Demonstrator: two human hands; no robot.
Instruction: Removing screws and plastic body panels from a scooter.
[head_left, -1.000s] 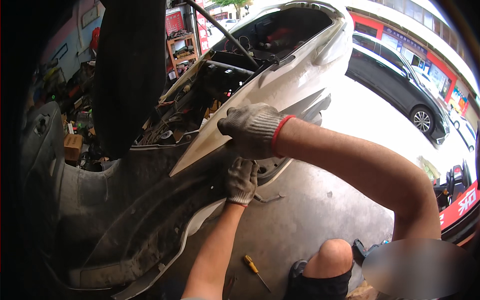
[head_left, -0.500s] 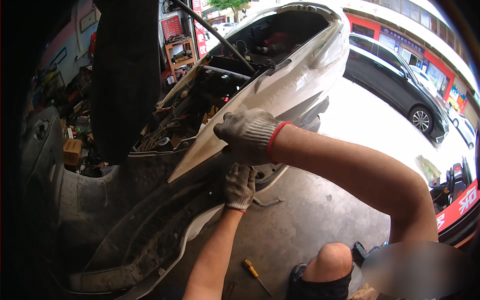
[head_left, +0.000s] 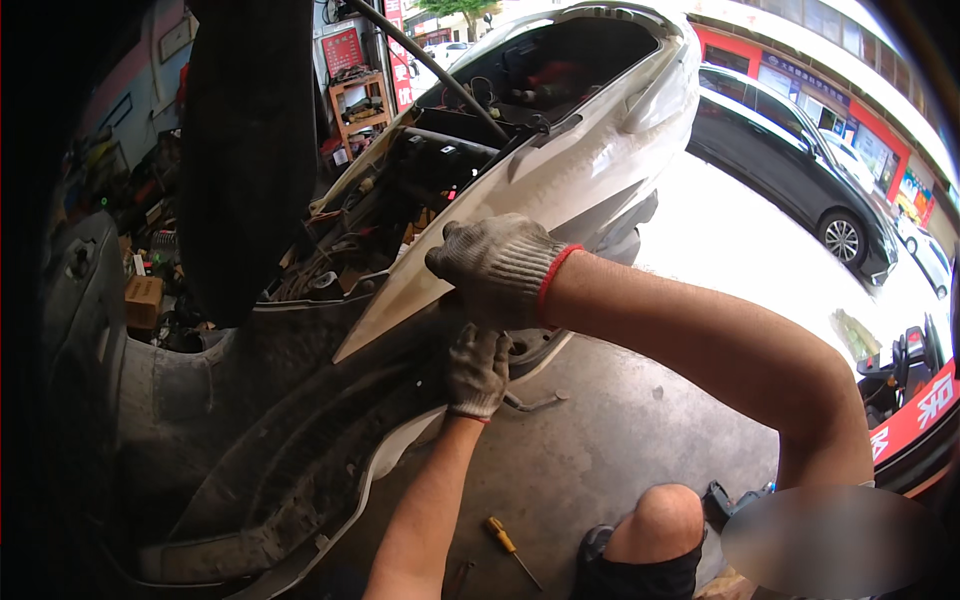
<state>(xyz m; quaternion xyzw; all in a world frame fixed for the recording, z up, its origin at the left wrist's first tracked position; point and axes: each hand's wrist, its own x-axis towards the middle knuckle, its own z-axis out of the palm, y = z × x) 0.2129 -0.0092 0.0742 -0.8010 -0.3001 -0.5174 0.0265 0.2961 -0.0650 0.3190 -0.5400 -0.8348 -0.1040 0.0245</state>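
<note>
In front of me stands a scooter with a white side panel (head_left: 530, 185) tapering to a point beside a black lower body (head_left: 300, 430). My right hand (head_left: 500, 265), in a grey knit glove with a red cuff, is closed in a fist over the panel's lower edge. Whatever its fingers hold is hidden. Just below it, my left hand (head_left: 477, 372), in a similar dirty glove, presses against the dark bodywork with bent fingers. What lies under those fingers cannot be seen. Beside my left hand a bent metal lever (head_left: 537, 403) sticks out from under the scooter.
A yellow-handled screwdriver (head_left: 503, 537) lies on the concrete floor, near my knee (head_left: 655, 525). The seat compartment (head_left: 420, 185) is exposed, with loose wiring. A dark upright shape (head_left: 245, 160) hangs at the left. Behind it are cluttered shelves, and a black car (head_left: 790, 160) is parked outside.
The fingers of my left hand have shifted slightly against the bodywork. My right hand stays in nearly the same place over the white panel.
</note>
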